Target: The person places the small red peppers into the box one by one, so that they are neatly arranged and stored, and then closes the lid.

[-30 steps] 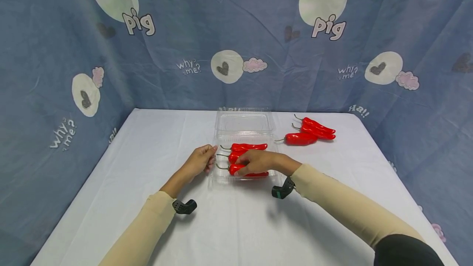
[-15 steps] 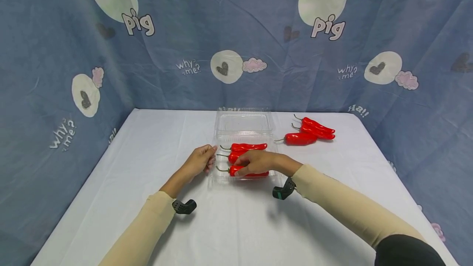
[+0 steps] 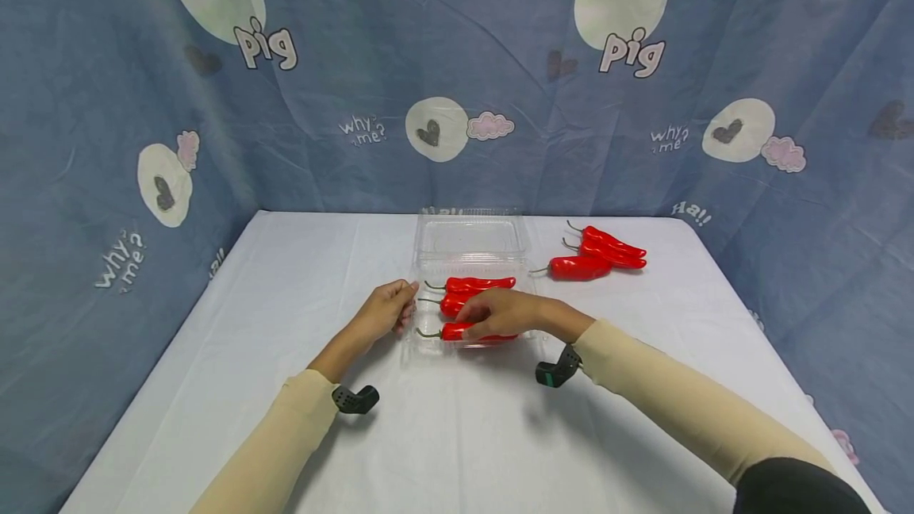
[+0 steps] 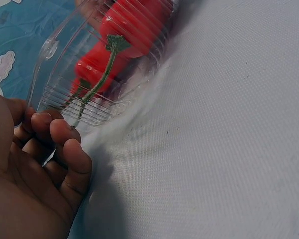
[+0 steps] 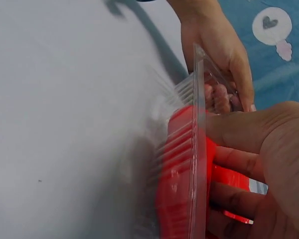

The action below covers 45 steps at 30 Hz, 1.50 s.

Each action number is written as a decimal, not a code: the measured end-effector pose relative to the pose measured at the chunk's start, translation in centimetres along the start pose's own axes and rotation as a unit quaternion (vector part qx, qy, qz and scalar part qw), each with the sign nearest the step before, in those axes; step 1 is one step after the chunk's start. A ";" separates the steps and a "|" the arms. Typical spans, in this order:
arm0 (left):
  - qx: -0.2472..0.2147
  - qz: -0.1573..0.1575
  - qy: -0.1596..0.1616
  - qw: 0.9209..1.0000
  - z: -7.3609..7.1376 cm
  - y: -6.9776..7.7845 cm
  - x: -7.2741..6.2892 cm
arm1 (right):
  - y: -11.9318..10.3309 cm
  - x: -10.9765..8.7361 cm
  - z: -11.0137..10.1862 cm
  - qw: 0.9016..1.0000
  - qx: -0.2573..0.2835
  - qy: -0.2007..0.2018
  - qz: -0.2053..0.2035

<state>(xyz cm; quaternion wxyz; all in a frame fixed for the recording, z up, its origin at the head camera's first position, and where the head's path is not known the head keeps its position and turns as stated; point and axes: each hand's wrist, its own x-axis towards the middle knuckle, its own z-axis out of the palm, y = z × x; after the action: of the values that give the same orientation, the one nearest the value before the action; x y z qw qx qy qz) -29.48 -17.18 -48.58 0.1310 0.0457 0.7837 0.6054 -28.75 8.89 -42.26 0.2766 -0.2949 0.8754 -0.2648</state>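
A clear plastic clamshell box (image 3: 421, 347) stands in the middle of the table, its lid (image 3: 471, 235) folded back. Three red chili peppers lie across its base: a far pepper (image 3: 480, 284), a middle pepper (image 3: 451, 306) and a near pepper (image 3: 453, 331). My left hand (image 3: 385, 309) pinches the box's left rim between thumb and fingers, as the left wrist view shows. From above, my right hand (image 3: 505, 312) reaches into the base and holds the near pepper, thumb on its near side and fingers beyond it. In the right wrist view this pepper (image 5: 182, 174) shows red through the ribbed near wall.
Right of the lid lie three more chili peppers (image 3: 580, 268), bunched together on the white tablecloth (image 3: 321, 244). A blue printed curtain (image 3: 321, 173) hangs behind the table and at both sides.
The near pepper has settled slightly lower toward the box's front wall, its stem end shifting nearer. My right hand and wrist have slid a little to the right. The left hand stays put.
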 end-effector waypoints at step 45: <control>0.010 -0.003 -0.006 1.000 0.0 0.1 -0.1 | 13.4 -6.8 -6.3 0.951 0.045 0.304 0.020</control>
<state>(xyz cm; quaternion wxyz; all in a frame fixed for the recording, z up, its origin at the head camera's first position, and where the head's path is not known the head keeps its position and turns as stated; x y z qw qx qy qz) -29.42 -17.19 -48.48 0.1370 0.0478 0.7891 0.5969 -33.14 24.50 -43.96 0.0154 -0.1698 0.9109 -0.3759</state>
